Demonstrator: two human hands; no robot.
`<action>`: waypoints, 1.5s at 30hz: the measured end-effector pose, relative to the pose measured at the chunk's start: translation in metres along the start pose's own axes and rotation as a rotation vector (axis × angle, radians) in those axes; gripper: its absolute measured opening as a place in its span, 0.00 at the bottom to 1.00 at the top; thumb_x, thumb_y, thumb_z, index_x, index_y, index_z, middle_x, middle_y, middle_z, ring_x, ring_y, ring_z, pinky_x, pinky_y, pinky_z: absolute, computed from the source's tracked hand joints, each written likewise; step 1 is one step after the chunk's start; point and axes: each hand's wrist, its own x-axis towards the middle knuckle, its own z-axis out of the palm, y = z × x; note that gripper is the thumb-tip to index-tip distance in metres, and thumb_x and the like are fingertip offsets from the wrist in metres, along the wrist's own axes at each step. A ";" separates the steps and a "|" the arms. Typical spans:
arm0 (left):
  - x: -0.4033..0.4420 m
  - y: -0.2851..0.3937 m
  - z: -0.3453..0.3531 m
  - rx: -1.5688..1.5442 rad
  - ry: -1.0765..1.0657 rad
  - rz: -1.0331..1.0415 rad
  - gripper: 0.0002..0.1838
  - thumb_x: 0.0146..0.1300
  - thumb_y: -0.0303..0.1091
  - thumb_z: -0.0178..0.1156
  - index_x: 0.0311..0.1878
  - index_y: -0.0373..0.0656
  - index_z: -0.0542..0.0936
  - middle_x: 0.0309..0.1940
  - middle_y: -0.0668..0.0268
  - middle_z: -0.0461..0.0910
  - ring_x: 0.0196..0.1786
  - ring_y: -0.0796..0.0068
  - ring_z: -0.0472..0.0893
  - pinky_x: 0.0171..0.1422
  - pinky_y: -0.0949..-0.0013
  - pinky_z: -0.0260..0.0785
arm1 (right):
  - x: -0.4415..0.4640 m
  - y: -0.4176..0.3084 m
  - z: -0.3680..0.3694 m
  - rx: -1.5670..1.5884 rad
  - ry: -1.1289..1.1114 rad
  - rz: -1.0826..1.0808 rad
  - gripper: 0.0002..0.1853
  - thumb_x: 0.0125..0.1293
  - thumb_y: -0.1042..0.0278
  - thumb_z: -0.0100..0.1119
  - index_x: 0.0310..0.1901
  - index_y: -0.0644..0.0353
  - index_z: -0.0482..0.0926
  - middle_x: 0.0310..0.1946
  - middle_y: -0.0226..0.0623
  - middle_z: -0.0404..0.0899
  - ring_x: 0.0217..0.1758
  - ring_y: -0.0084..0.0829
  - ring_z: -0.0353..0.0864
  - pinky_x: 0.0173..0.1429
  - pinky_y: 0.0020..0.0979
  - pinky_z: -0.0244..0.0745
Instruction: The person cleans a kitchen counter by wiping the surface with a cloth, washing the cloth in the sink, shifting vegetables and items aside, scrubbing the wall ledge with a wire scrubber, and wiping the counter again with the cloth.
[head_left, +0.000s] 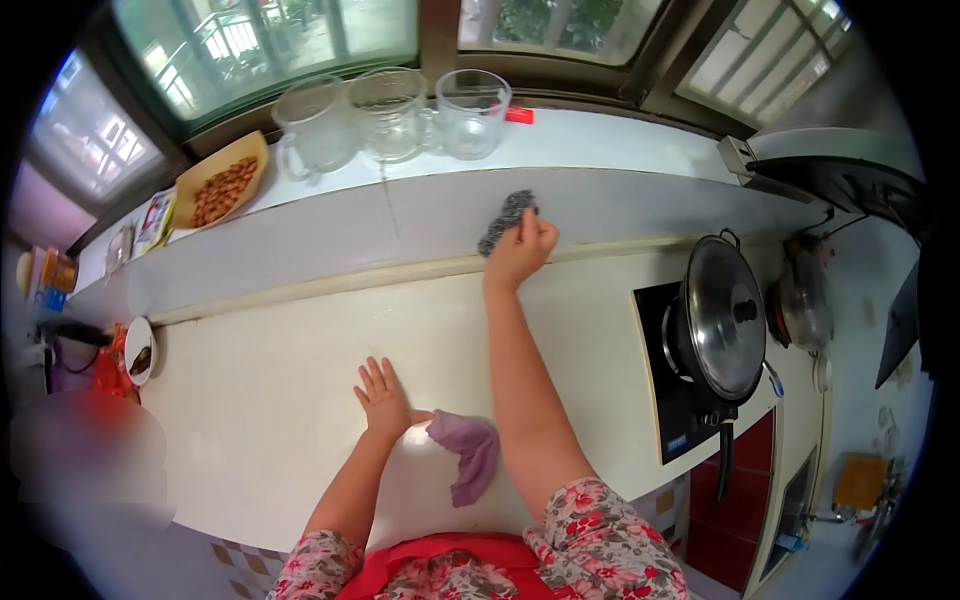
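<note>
My right hand [520,252] is closed around a dark grey, mottled scrub cloth [506,220]. It presses the cloth against the pale wall strip [620,205] below the window sill, just above the back edge of the counter. Lower down, my left hand [382,400] lies flat on the cream countertop [270,400] with its fingers spread. A crumpled purple cloth [470,450] rests beside that hand, close to the tip of the thumb. Part of the grey cloth is hidden behind my right fingers.
Glass mugs [385,115] and a tray of nuts [225,190] stand on the window sill [600,140]. At right, a lidded wok [725,320] sits on a black stove [660,400], its handle pointing forward. A white bowl [140,350] is at far left.
</note>
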 end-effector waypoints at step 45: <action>-0.100 -0.350 -0.058 -0.031 0.020 0.344 0.54 0.46 0.46 0.73 0.74 0.43 0.55 0.76 0.60 0.48 0.77 0.63 0.50 0.78 0.55 0.47 | -0.431 -0.237 0.114 -0.182 -1.028 -0.358 0.13 0.53 0.73 0.65 0.43 0.53 0.82 0.46 0.37 0.75 0.53 0.42 0.72 0.54 0.39 0.71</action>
